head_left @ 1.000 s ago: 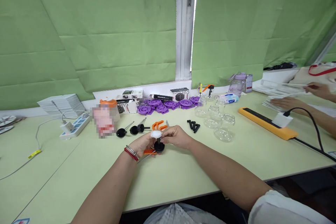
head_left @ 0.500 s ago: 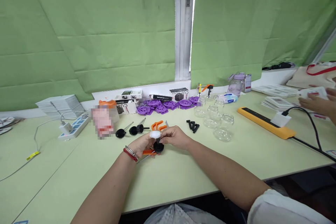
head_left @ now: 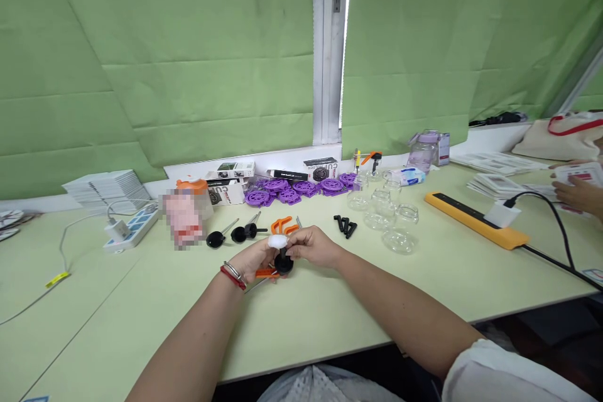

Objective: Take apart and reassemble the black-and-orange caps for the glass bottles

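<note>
My left hand (head_left: 257, 257) and my right hand (head_left: 311, 245) meet over the middle of the pale green table (head_left: 330, 308). Together they hold a small black suction-cup part (head_left: 283, 262) with an orange lever (head_left: 266, 272) sticking out to the left under my left palm. A white wrap (head_left: 277, 241) covers my left thumb tip. Both hands' fingers are curled round the part. Just behind them lie loose orange levers (head_left: 283, 225) and two more black cup parts with metal pins (head_left: 235, 235).
Black pegs (head_left: 345, 225), clear glass jars (head_left: 391, 217), purple discs (head_left: 296, 188) and small boxes (head_left: 277, 173) lie further back. A white power strip (head_left: 132, 229) sits left, an orange one (head_left: 475, 220) right. Another person's hand (head_left: 577, 191) handles cards at the far right.
My hands have stayed in place on the black part, with only small finger shifts. The other person's hands at the right have drawn back toward the frame edge, holding a card.
</note>
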`<action>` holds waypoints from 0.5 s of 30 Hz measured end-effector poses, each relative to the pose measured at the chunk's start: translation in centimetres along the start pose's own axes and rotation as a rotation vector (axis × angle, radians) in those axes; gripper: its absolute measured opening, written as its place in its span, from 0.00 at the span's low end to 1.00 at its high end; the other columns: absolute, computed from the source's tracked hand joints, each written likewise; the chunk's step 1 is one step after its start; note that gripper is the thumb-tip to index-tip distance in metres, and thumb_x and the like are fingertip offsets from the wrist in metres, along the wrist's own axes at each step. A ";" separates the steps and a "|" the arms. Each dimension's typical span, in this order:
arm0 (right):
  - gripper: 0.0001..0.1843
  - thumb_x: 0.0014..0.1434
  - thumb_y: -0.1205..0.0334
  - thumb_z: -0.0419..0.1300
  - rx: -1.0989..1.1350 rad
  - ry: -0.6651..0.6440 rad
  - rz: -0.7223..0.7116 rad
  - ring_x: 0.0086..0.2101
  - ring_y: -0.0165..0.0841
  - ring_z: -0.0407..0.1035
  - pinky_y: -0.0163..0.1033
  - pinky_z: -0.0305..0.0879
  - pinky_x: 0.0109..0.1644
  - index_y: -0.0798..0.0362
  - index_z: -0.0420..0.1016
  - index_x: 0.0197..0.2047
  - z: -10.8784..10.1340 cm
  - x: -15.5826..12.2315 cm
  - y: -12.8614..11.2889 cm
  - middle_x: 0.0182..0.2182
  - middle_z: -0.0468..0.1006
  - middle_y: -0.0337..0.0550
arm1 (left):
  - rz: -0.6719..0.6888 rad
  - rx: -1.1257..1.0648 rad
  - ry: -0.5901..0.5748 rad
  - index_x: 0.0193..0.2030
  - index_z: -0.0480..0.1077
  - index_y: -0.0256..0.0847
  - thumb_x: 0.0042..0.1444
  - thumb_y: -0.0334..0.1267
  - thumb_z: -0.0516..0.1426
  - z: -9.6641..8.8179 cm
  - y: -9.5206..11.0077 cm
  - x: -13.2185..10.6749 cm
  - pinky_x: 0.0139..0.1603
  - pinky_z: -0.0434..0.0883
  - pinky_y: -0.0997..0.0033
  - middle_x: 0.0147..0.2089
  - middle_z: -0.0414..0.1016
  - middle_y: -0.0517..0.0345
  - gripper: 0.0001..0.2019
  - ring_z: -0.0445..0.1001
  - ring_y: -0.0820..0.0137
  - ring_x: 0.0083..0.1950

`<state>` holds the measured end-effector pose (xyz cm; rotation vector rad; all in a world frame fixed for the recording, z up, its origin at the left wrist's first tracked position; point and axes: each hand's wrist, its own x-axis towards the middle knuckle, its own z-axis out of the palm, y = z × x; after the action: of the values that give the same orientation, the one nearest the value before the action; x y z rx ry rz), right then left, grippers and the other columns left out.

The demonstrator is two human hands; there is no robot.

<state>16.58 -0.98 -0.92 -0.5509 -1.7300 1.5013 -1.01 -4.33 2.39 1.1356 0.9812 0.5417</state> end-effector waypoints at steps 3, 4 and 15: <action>0.13 0.43 0.56 0.69 -0.003 -0.013 0.008 0.24 0.28 0.68 0.37 0.67 0.33 0.56 0.77 0.29 -0.1 0.0 0.1 0.23 0.74 0.38 | -0.005 -0.002 -0.009 0.50 0.65 0.41 0.46 0.53 0.56 -0.1 0.0 0.0 0.21 0.61 0.74 0.28 0.70 0.55 0.26 0.72 0.65 0.28; 0.13 0.43 0.56 0.69 -0.004 -0.014 0.006 0.24 0.28 0.68 0.37 0.67 0.33 0.56 0.77 0.29 -0.1 0.0 0.2 0.24 0.74 0.38 | -0.010 -0.002 -0.007 0.50 0.65 0.41 0.46 0.53 0.55 -0.1 0.0 0.0 0.21 0.61 0.73 0.28 0.70 0.55 0.26 0.72 0.65 0.28; 0.14 0.46 0.55 0.68 -0.058 0.014 -0.035 0.24 0.26 0.65 0.35 0.63 0.30 0.57 0.77 0.31 -0.5 -0.2 -0.6 0.23 0.73 0.38 | 0.014 -0.009 0.007 0.46 0.67 0.39 0.47 0.53 0.56 0.1 0.0 -0.2 0.21 0.62 0.72 0.28 0.70 0.56 0.24 0.72 0.65 0.28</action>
<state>17.18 -0.99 -0.37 -0.5564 -1.7682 1.4236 -1.02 -4.48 2.48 1.1337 0.9763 0.5610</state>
